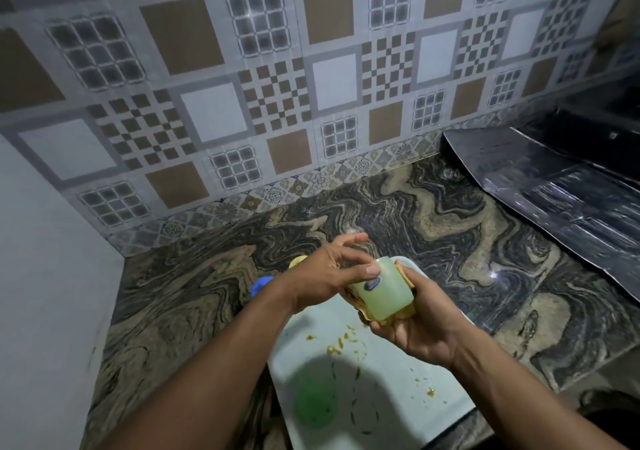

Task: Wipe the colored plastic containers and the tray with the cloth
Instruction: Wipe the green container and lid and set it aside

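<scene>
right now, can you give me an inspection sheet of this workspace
surface: marbled stone counter, dark swirls
job's things: pale green container held above the white tray; yellowish cloth cupped under it; green piece on the tray, in shadow; blue piece and yellow piece behind the left arm, mostly hidden
clutter: food scraps scattered on the tray
grips: left hand grips the container's upper end; right hand holds the cloth against its underside
cables: nothing seen
surroundings: patterned tile wall; dark foil sheet at right
</scene>
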Available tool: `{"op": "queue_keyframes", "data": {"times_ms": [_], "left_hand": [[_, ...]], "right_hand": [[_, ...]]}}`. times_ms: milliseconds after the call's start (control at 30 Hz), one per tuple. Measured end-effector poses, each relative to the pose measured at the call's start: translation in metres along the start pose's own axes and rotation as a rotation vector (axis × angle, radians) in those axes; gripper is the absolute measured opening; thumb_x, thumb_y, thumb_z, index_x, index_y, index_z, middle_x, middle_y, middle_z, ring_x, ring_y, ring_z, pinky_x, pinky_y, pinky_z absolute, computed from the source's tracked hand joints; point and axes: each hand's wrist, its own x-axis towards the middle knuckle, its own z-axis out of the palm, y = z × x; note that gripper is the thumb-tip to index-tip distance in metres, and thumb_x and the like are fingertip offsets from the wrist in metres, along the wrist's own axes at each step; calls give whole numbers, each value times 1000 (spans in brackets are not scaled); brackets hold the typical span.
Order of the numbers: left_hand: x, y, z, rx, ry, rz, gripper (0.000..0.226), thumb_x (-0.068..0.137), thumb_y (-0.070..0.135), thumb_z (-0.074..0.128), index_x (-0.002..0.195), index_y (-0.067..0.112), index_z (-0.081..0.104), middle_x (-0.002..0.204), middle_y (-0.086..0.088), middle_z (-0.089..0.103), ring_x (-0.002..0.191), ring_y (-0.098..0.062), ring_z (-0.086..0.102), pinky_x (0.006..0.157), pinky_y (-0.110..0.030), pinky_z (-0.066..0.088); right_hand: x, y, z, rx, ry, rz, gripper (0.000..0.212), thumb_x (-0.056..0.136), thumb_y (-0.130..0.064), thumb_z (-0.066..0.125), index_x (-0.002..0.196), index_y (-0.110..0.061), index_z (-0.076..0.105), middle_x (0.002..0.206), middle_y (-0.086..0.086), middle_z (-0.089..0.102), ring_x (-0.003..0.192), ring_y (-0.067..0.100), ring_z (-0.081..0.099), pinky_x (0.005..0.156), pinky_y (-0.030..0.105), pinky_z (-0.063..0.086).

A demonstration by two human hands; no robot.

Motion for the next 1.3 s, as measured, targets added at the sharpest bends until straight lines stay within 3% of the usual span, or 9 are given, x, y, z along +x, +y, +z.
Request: {"op": "queue_keyframes", "data": {"times_ms": [167, 367, 467, 567, 700, 800, 867, 1000, 1300], "left_hand": [[18, 3, -6, 47, 13, 65, 17, 90, 24, 74, 104, 16, 79, 151, 7, 40, 134, -4, 43, 97, -17, 45], [17, -4, -15, -42, -85, 75, 26, 91, 23, 72, 111, 7, 77, 159, 14, 29, 134, 7, 43, 103, -24, 47], [23, 1, -16, -24, -57, 68, 39, 82, 41, 75, 108, 12, 79, 151, 4, 46, 134, -2, 49, 105, -34, 50], [29, 5, -20, 8, -54, 109, 28, 89, 26, 75, 110, 8, 78, 146, 2, 51, 133, -5, 50, 106, -29, 46], [31, -1, -21, -33, -56, 139, 22, 92, 10, 70, 112, 1, 75, 151, 8, 42, 133, 2, 47, 101, -26, 51], [32, -10, -12, -102, 93, 167, 22, 87, 5, 75, 106, -4, 75, 137, 1, 55, 121, 2, 58, 92, -18, 51], [37, -20, -8, 16, 248, 241, 29, 76, 21, 82, 97, 2, 77, 126, -2, 61, 114, -10, 64, 90, -24, 51], [41, -30, -7, 356, 442, 286, 52, 61, 46, 89, 93, 31, 51, 106, 11, 65, 99, -11, 65, 82, -37, 55], [39, -35, -17, 416, 378, 299, 69, 54, 33, 95, 110, 34, 54, 105, 14, 68, 91, -3, 67, 78, -33, 56]], "right_hand": [[18, -4, 16, -174, 116, -313, 53, 99, -53, 43, 107, -8, 70, 101, 24, 69, 88, 33, 65, 70, 42, 57], [14, -18, 12, -30, -28, 69, 53, 93, -44, 53, 118, -1, 68, 108, 26, 65, 72, 36, 65, 56, 37, 58], [22, -25, 14, -65, 23, -74, 55, 101, -48, 44, 119, -1, 67, 98, 27, 69, 74, 38, 67, 59, 40, 58], [29, -26, 21, -179, 141, -260, 57, 100, -53, 44, 118, -5, 68, 98, 28, 70, 83, 39, 66, 74, 47, 54], [26, -32, 19, 47, 70, -36, 48, 98, -36, 44, 110, 3, 69, 95, 27, 68, 75, 36, 65, 57, 39, 59], [28, -37, 14, 183, 100, -76, 40, 97, -32, 46, 114, -2, 66, 97, 24, 68, 82, 35, 64, 65, 44, 61], [35, -39, 15, 214, 126, -201, 39, 101, -34, 44, 118, -5, 65, 104, 23, 70, 86, 33, 66, 75, 45, 59], [41, -35, 28, 84, 199, -367, 35, 103, -33, 46, 113, -6, 65, 93, 21, 68, 71, 26, 64, 62, 36, 52], [45, -32, 27, -131, 185, -410, 38, 103, -45, 44, 127, -22, 60, 104, 16, 64, 78, 27, 62, 59, 36, 52]]}}
